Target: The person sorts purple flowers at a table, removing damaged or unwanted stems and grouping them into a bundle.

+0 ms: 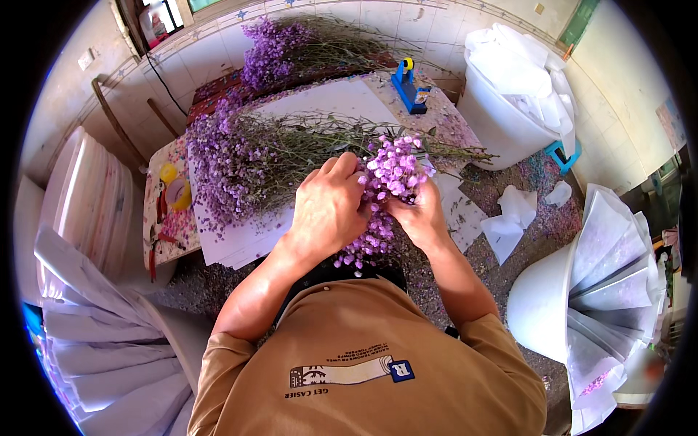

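My left hand (330, 201) and my right hand (422, 210) are close together in front of my chest, holding a small bunch of purple baby's breath flowers (395, 166) between them. Some blossoms hang below the hands, near my lap. My left fingers curl at the left side of the bunch, while the right thumb and fingers grip its right side. Beyond them, a large pile of purple flower stems (234, 163) lies across white paper sheets (354, 101) on the table, blossoms to the left and stems to the right.
A blue tape dispenser (409, 90) stands at the table's back right. Tape rolls (178, 194) and red-handled pliers (155, 245) lie at the left. Another flower bundle (272, 52) rests behind. White tubs (537, 300) with wrapping sheets flank me; crumpled white sheets (510, 218) lie on the floor.
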`<state>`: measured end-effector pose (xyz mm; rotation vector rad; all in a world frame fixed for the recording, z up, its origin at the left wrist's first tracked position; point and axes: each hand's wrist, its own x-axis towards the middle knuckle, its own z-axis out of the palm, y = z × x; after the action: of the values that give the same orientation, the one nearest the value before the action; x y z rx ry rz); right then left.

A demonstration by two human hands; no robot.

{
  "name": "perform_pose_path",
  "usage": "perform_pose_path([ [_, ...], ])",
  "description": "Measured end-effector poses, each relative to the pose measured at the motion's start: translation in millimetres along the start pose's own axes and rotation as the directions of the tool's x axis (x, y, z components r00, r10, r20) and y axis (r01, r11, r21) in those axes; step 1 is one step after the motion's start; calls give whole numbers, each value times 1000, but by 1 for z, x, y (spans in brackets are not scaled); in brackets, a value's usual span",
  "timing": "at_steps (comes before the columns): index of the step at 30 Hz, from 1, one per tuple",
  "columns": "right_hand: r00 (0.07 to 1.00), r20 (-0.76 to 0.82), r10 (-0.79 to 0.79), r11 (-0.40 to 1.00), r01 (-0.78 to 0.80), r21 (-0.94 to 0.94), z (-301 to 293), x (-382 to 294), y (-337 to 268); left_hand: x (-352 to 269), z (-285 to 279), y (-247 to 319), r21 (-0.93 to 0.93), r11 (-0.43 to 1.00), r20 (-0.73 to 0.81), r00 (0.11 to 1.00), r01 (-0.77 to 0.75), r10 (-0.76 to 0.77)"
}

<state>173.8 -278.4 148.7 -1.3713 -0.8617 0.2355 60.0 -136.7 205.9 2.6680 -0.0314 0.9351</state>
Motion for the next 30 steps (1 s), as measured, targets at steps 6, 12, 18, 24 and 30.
perform_pose_path([
  [6, 996, -45, 81, 985, -73, 155, 3, 0, -5, -3, 8, -9, -104, 993, 93, 994, 62, -52],
  [12, 990, -86, 116, 973, -96, 209, -1, -2, 2, -2, 12, -13, -306, 935, 142, 980, 179, -141],
  [18, 972, -32, 234, 919, -210, 333, -5, 0, -5, 2, 0, -25, -378, 903, 121, 978, 205, -172],
  [24, 971, 35, 237, 908, -234, 346, -5, 0, -8, 0, -9, -8, -297, 955, -24, 1000, 12, -20],
  [30, 963, -43, 266, 923, -241, 300, -1, 0, 0, -15, 2, 3, -33, 997, 33, 997, 68, -67],
])
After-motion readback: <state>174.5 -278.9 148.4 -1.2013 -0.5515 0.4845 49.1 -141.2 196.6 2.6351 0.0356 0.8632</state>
